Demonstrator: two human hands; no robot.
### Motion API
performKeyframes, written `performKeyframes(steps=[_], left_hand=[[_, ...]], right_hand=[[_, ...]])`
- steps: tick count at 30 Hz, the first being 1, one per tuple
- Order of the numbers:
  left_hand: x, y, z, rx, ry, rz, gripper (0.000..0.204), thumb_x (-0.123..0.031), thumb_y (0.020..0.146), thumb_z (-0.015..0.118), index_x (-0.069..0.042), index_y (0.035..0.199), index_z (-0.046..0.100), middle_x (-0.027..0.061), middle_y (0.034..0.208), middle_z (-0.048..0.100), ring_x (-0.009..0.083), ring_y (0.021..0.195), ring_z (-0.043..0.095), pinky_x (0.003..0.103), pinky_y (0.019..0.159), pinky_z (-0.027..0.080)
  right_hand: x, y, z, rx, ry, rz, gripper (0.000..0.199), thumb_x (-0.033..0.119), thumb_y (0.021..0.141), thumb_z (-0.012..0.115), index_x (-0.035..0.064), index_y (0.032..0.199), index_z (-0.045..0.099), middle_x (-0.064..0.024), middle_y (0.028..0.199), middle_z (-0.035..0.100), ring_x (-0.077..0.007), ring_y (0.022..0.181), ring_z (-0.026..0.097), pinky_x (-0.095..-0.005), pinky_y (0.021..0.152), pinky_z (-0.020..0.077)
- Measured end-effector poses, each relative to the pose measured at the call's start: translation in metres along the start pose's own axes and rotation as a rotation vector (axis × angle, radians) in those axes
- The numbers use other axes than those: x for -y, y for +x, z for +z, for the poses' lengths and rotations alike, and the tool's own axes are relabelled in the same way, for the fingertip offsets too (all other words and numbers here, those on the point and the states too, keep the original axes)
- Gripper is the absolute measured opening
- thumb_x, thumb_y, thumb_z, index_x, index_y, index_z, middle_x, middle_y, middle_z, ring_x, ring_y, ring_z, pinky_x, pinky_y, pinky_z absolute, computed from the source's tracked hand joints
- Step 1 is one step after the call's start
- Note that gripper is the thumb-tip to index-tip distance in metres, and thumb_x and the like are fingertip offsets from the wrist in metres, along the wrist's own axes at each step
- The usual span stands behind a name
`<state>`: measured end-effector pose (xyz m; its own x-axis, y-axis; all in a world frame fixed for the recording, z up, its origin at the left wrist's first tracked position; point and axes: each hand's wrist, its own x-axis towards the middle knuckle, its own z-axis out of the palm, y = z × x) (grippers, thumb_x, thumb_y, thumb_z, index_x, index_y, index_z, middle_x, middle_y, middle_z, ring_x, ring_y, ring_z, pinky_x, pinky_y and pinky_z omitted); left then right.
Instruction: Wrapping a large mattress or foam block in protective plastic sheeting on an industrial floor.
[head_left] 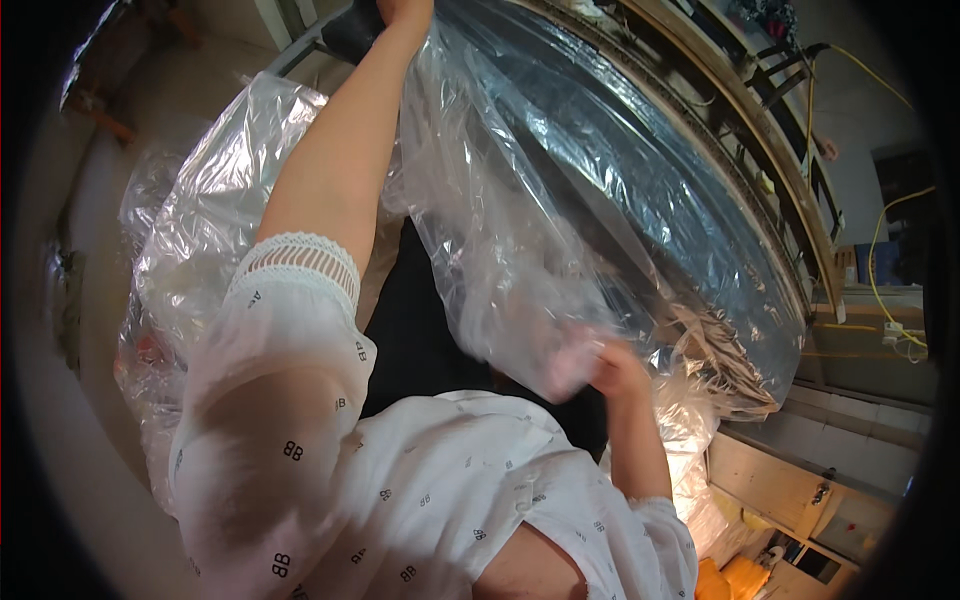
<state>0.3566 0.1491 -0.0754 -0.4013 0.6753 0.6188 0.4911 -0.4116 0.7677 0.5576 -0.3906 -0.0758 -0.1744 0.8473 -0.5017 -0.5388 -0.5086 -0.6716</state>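
A large sheet of clear plastic film [640, 190], creased and shiny, spreads over the work surface in front of me and hangs down toward my lap. My left arm reaches far forward, and my left hand [404, 8] is cut off by the top edge beside the film, so its fingers are out of view. Close to my body, my right hand [592, 362] is closed on the near hanging edge of the film. That hand is blurred, and part of it shows through the plastic.
More crumpled clear plastic [215, 200] bulges at my left. A long curved wooden and metal frame [745, 130] runs along the far right side. Brown crinkled material [725, 350] lies under the film's right end. Yellow cords [878, 240] and an orange item [735, 578] are farther right.
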Motion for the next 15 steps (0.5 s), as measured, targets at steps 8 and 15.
performKeyframes(steps=[8, 15], left_hand=[[0.002, -0.001, -0.001, 0.086, 0.052, 0.075, 0.017, -0.024, 0.089, 0.048, -0.008, 0.093, 0.048, 0.0214, 0.089, 0.057, 0.0414, 0.088, 0.054, 0.047, 0.075, 0.042], [0.023, 0.023, 0.005, 0.138, 0.087, 0.072, 0.018, -0.023, 0.086, 0.05, -0.009, 0.098, 0.051, 0.0221, 0.09, 0.06, 0.0416, 0.088, 0.056, 0.047, 0.077, 0.043]], right_hand=[[0.091, -0.19, -0.109, -0.878, 0.4, -1.263, 0.045, 0.035, 0.087, 0.057, 0.0024, 0.117, 0.053, -0.0135, 0.119, 0.055, -0.0282, 0.095, 0.057, -0.0406, 0.077, 0.0493], [0.027, -0.174, -0.062, -1.649, -1.563, 0.063, 0.038, 0.03, 0.091, 0.049, 0.0021, 0.071, 0.063, -0.0071, 0.065, 0.062, -0.0163, 0.064, 0.059, -0.0318, 0.063, 0.0458]])
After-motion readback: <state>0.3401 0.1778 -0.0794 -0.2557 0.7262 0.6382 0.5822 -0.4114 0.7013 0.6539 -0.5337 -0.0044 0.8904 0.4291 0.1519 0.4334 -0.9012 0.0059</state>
